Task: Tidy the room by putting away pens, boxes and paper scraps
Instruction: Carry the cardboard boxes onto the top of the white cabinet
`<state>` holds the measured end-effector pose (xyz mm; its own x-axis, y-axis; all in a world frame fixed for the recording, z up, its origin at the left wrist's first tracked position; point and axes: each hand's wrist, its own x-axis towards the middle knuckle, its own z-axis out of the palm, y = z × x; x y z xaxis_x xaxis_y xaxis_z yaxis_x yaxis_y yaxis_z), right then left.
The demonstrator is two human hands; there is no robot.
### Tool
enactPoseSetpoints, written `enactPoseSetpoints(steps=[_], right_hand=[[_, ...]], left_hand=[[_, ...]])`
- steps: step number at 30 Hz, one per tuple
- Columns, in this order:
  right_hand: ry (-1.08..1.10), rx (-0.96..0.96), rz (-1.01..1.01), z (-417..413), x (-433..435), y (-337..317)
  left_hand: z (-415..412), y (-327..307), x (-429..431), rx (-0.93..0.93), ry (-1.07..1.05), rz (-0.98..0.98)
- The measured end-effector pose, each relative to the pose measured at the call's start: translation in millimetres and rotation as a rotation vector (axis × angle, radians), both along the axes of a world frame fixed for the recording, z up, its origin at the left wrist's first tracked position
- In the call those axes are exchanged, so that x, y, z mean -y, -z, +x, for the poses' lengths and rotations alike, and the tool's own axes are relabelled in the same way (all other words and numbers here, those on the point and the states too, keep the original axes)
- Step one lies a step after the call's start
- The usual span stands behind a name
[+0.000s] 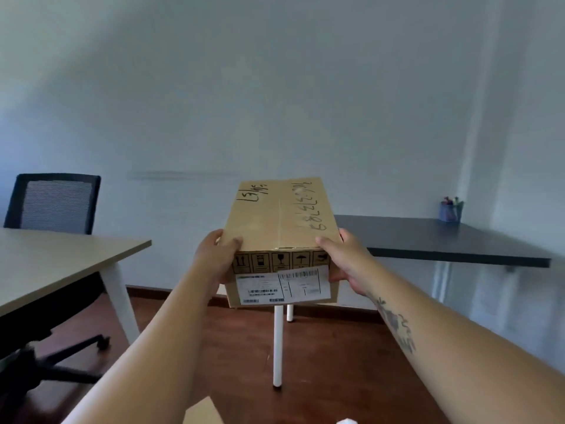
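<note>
A closed brown cardboard box (279,221) with black handwriting on top and white shipping labels on its near face is held up in the air in front of me. My left hand (218,255) grips its left near corner, thumb on top. My right hand (344,258) grips the right near corner the same way. A purple cup of pens (450,210) stands at the back of the dark table (443,240) on the right. A white paper scrap (347,421) shows at the bottom edge.
A light wooden table (55,264) with white legs stands at the left, a black mesh office chair (53,203) behind it. White table legs (277,344) rise from the brown floor below the box. Another brown cardboard piece (203,413) lies at the bottom edge.
</note>
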<state>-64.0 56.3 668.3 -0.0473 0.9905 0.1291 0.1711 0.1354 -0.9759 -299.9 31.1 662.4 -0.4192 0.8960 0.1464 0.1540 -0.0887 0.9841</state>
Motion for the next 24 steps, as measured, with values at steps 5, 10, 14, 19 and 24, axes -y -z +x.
enactPoseSetpoints(steps=[5, 10, 14, 19, 24], right_hand=[[0.152, 0.029, 0.117, 56.8, 32.2, -66.4], [0.301, 0.060, 0.187, 105.1, 61.7, -109.8], [0.416, 0.081, 0.205, 143.1, 89.9, -131.4], [0.565, 0.095, 0.210, 185.0, 132.0, -144.3], [0.712, 0.096, 0.212, 215.2, 194.3, -155.8]], left_hand=[[54.5, -56.3, -1.6, 0.005, 0.135, 0.102], [107.8, -99.2, -4.0, -0.028, 0.269, 0.174], [153.5, -117.7, -4.4, -0.004, 0.412, 0.187], [208.4, -129.2, 8.1, 0.012, 0.580, 0.211], [259.7, -133.7, 41.7, 0.050, 0.727, 0.227]])
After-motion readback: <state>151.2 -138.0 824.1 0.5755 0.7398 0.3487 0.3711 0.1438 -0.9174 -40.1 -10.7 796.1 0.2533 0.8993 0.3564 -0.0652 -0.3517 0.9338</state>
